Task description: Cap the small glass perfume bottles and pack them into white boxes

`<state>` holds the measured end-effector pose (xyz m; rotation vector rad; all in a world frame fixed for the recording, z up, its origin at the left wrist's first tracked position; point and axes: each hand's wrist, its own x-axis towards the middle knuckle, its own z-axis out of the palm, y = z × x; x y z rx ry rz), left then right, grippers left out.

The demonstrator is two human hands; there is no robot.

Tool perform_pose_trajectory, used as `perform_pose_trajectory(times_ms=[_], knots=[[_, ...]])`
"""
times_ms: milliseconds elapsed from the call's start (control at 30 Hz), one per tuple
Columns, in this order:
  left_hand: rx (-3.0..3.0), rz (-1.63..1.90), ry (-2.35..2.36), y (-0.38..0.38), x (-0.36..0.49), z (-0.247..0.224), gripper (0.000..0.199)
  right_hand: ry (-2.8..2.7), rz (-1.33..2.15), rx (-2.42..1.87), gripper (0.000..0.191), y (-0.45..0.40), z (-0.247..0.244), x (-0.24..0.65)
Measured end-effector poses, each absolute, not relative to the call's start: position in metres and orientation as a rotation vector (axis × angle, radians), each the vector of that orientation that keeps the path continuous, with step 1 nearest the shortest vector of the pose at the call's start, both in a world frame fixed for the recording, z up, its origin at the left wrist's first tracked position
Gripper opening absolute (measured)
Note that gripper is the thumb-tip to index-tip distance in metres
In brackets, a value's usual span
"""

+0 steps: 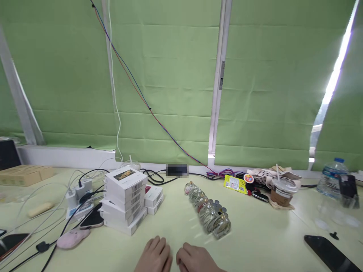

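Note:
My left hand [154,255] rests on the pale table at the bottom middle, its fingers curled down and close together. Just right of it, across a small gap, lies my right hand [196,258], also with bent fingers held together. Nothing shows in either hand. Beyond my right hand, a diagonal row of clear round containers [208,217] stands on the table, with small grey discs [217,205] along its right side. Past my left hand, to the left, is a stack of white boxes [124,196], with smaller white boxes [153,197] beside it.
Cables, white chargers [74,198], a pink pouch [73,238] and a dark phone [93,217] lie left. An iced drink [281,192], a yellow packet [236,184], a water bottle [331,177] and a black phone [330,251] are right. Green blinds [170,75] hang behind.

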<state>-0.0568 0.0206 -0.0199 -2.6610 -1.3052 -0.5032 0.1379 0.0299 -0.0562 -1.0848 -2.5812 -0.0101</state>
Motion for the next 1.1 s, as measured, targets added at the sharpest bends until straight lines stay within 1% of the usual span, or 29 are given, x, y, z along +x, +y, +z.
perform_pose_trajectory(times_ms=[67, 100, 133, 200, 233, 300, 367, 433, 500, 567, 700, 800, 867, 933, 967, 1000, 1067, 1100], knots=[[-2.695, -0.675, -1.202, 0.029, -0.042, -0.024, 0.010, -2.639, 0.033, -0.935, 0.012, 0.027, -0.044, 0.146], [-2.729, -0.771, -1.185, 0.033, -0.034, -0.024, 0.011, -2.649, 0.100, -0.784, 0.006, 0.023, -0.032, 0.153], [-2.783, -0.856, -1.190, 0.036, -0.025, -0.023, 0.011, -2.585, 0.142, -0.683, 0.010, 0.019, -0.018, 0.162], [-2.912, -0.993, -1.277, 0.039, -0.003, -0.018, 0.010, -2.285, 0.082, -0.754, 0.014, 0.011, 0.017, 0.185], [-2.985, -1.033, -1.336, 0.040, 0.009, -0.014, 0.013, -2.136, 0.100, -0.902, 0.017, 0.009, 0.034, 0.199], [-3.059, -1.163, -1.518, 0.040, 0.034, -0.008, 0.021, -1.889, 0.164, -1.064, 0.017, 0.010, 0.061, 0.229], [-3.094, -1.244, -1.659, 0.041, 0.056, -0.003, 0.023, -1.839, 0.339, -1.199, 0.017, 0.019, 0.074, 0.259], [-3.078, -1.319, -1.739, 0.045, 0.071, -0.003, 0.021, -1.889, 0.538, -1.343, 0.020, 0.031, 0.071, 0.282], [-3.071, -1.368, -1.723, 0.051, 0.077, -0.006, 0.018, -1.973, 0.704, -1.366, 0.029, 0.039, 0.060, 0.297], [-3.086, -1.369, -1.657, 0.059, 0.078, -0.011, 0.017, -1.989, 0.793, -1.360, 0.037, 0.045, 0.046, 0.302], [-3.098, -1.313, -1.591, 0.069, 0.076, -0.020, 0.023, -1.919, 0.753, -1.394, 0.033, 0.050, 0.029, 0.298], [-3.067, -1.384, -1.591, 0.069, 0.075, -0.024, 0.025, -1.882, 0.759, -1.405, 0.030, 0.049, 0.029, 0.295], [-3.037, -1.519, -1.539, 0.065, 0.074, -0.026, 0.021, -1.872, 0.860, -1.377, 0.027, 0.045, 0.034, 0.295], [-3.012, -1.647, -1.427, 0.060, 0.074, -0.026, 0.013, -1.869, 1.064, -1.316, 0.028, 0.041, 0.038, 0.296], [-3.002, -1.690, -1.363, 0.057, 0.074, -0.026, 0.016, -1.868, 1.160, -1.280, 0.030, 0.039, 0.040, 0.298], [-2.996, -1.718, -1.307, 0.055, 0.074, -0.025, 0.025, -1.863, 1.209, -1.258, 0.032, 0.038, 0.041, 0.299], [-2.996, -1.740, -1.251, 0.052, 0.074, -0.023, 0.039, -1.846, 1.108, -1.280, 0.030, 0.038, 0.041, 0.304], [-3.002, -1.739, -1.245, 0.051, 0.074, -0.022, 0.041, -1.839, 0.987, -1.322, 0.027, 0.040, 0.040, 0.306]])
